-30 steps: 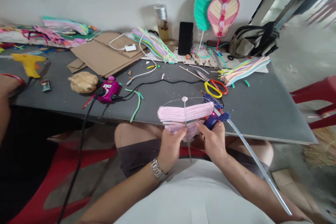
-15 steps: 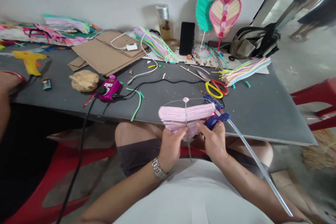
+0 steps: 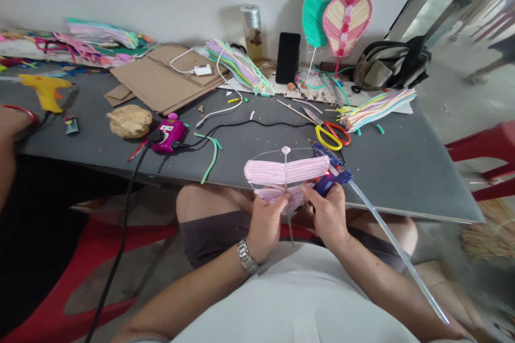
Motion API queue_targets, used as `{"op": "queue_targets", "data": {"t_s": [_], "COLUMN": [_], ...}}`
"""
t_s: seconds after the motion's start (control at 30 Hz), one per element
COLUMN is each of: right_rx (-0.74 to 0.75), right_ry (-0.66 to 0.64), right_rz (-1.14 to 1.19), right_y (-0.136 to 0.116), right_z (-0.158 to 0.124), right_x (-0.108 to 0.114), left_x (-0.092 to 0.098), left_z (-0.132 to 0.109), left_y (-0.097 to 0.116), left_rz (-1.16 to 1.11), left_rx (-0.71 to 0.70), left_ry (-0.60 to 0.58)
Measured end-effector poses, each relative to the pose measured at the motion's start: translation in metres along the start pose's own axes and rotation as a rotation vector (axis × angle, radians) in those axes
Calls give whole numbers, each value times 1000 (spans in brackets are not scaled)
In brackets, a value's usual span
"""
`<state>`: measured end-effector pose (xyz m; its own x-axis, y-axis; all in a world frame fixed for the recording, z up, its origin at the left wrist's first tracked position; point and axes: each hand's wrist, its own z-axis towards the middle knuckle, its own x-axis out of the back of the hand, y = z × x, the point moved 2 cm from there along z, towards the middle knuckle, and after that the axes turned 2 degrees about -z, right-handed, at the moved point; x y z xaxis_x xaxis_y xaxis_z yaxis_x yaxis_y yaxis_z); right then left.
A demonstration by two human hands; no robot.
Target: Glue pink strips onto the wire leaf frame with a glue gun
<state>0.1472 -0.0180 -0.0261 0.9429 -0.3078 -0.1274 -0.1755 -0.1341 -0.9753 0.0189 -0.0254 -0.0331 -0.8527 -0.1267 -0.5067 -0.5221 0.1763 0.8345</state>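
Observation:
A small fan (image 3: 287, 170) of light pink pipe cleaners on a thin wire frame is held over the table's front edge, its wire handle pointing at my body. My left hand (image 3: 266, 220) is closed on its lower part, thumb pressed near the central stem. A gap shows between the upper pink band and the lower rows. My right hand (image 3: 330, 214) is closed around a blue hot glue gun (image 3: 325, 186) with a lit red light; a long clear glue stick (image 3: 396, 246) sticks out behind. The right thumb and forefinger also meet the fan's lower right edge.
Scissors (image 3: 333, 135) lie just beyond the glue gun. Pipe cleaner bundles (image 3: 376, 110), cardboard (image 3: 164, 77), a pink power socket (image 3: 167, 136) and its black cable are on the table. Finished fans (image 3: 346, 24) lean against the wall. Another person's arm (image 3: 8, 144) is at left.
My left hand has shifted slightly right. The gap between the fan's upper band and the lower rows looks wider. My right hand keeps its hold. A person's legs in the background moved.

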Motion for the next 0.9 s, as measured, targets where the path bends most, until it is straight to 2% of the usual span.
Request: {"op": "queue_targets", "data": {"t_s": [0.27,0.4,0.57,0.77,0.9], "right_rx": [-17,-30,-16,4,28], "right_ry": [-13,8,42,33,39], "right_rz": [-1,32,6,-24,-16], "right_y": [-4,-5,-8,-7,-6], "right_z": [0,4,5,5,7], "right_x": [-2,0,3,5,6], "left_x": [-4,-3,0,-1,-1], "left_z": [-1,-2,-1,1,2], "left_y": [2,10,21,20,19], "left_rz": [-34,-23,-121,-202,-224], "left_rx": [23,19,-11,100,134], "left_ry": [7,-36,-16,-31,4]}}
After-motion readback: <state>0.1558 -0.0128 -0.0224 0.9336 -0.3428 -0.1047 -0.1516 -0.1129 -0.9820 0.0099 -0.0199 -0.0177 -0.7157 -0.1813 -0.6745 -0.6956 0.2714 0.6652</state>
